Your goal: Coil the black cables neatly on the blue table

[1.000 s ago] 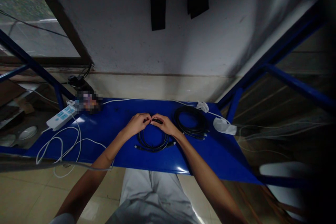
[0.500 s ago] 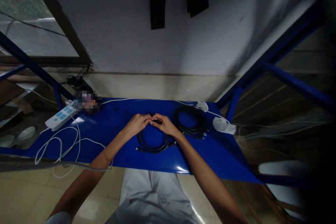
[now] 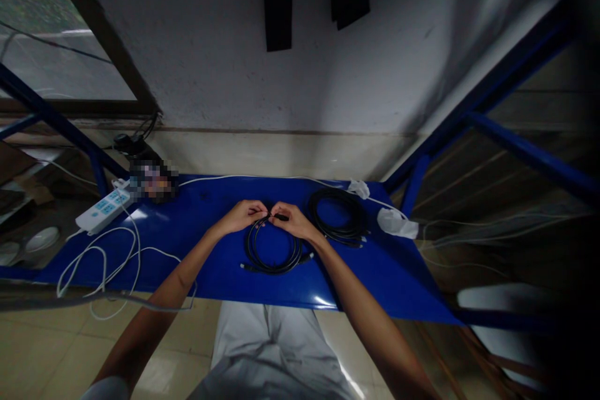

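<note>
A coiled black cable (image 3: 274,270) lies on the blue table (image 3: 225,284) in front of me, its two pale-tipped ends sticking out left and right. At the coil's far side, my left hand (image 3: 244,215) pinches the cable between thumb and fingers. Close beside it, my right hand (image 3: 289,220) is closed on the same part of the coil, with a small black piece showing between thumb and fingers. The fingertips of both hands nearly meet. Right of my right hand rests a second, thicker black cable coil (image 3: 328,232), touched by neither hand.
A white power strip (image 3: 105,207) and a loose white cord (image 3: 139,250) occupy the table's left side. Crumpled white plastic (image 3: 397,224) lies at the right edge. Blue frame bars (image 3: 415,184) rise at both sides, and a wall (image 3: 225,75) stands behind.
My left hand has shifted slightly left, and a small gap has opened between my fingertips, showing the top of the coil. My right hand has barely moved.
</note>
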`<action>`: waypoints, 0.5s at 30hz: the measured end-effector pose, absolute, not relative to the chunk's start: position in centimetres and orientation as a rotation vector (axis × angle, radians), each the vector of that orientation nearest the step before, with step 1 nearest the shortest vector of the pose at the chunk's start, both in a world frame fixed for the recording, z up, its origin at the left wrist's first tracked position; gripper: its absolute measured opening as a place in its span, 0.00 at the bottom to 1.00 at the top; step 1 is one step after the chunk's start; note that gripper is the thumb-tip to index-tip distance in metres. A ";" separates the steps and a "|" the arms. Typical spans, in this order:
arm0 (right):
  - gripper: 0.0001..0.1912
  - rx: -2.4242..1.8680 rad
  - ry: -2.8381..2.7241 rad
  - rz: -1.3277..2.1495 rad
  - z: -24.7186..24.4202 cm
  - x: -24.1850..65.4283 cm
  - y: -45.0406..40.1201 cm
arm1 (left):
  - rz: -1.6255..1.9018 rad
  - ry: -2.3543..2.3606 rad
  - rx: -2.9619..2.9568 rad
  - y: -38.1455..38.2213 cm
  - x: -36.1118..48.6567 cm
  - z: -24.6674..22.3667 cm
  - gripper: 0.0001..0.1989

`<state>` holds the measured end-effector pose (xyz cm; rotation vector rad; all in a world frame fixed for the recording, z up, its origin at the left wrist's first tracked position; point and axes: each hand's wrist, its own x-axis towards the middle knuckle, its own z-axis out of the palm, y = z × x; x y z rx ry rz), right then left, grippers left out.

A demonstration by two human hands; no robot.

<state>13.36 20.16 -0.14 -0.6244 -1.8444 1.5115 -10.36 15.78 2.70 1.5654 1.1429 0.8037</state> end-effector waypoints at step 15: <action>0.16 -0.712 -1.892 1.567 0.4 14.1 20.5 | 0.883 1.178 1.539 15.3 -9.2 1.3 0.18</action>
